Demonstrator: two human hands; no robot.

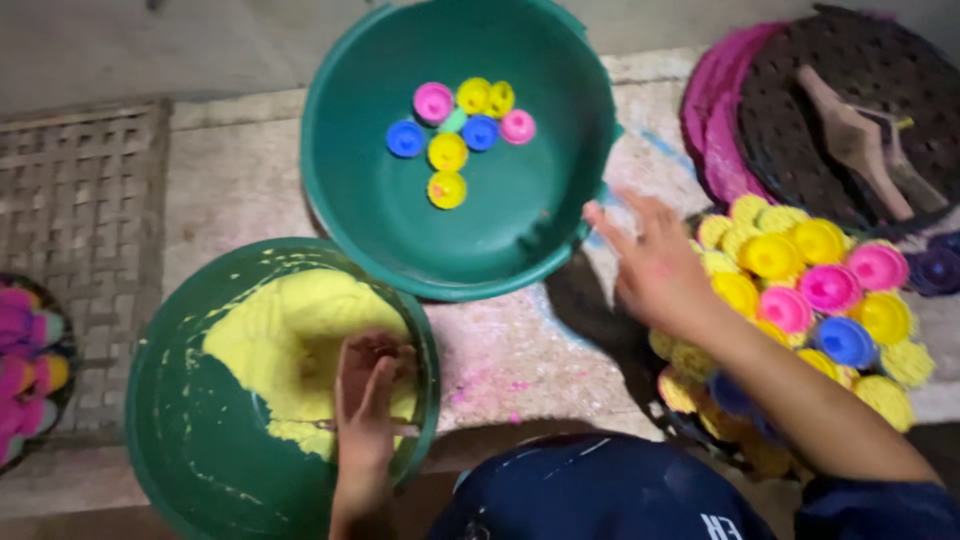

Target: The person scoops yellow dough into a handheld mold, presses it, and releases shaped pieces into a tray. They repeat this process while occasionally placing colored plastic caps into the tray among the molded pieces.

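Left hand [368, 392] digs into yellow powder [285, 335], apparently clutching some | right hand [655, 262] spread empty above filled moulds [800, 290] | eight moulds [460, 128] in basin [560, 200]

- Bare floor [520, 350] betw the 2 tubs & the mould pile: open lane, only stray powder on it
- Upper tub [350, 190]: moulds [455, 135] cluster at back, near half of basin free
- Lower tub [165, 420]: powder [280, 340] fills top, L hand [368, 395] sits in it; left side free
- R hand [650, 265] over gap beside mould pile [810, 290]; pile & stacked trays [850, 90] block right side
- Mat [80, 210] at left flat, open
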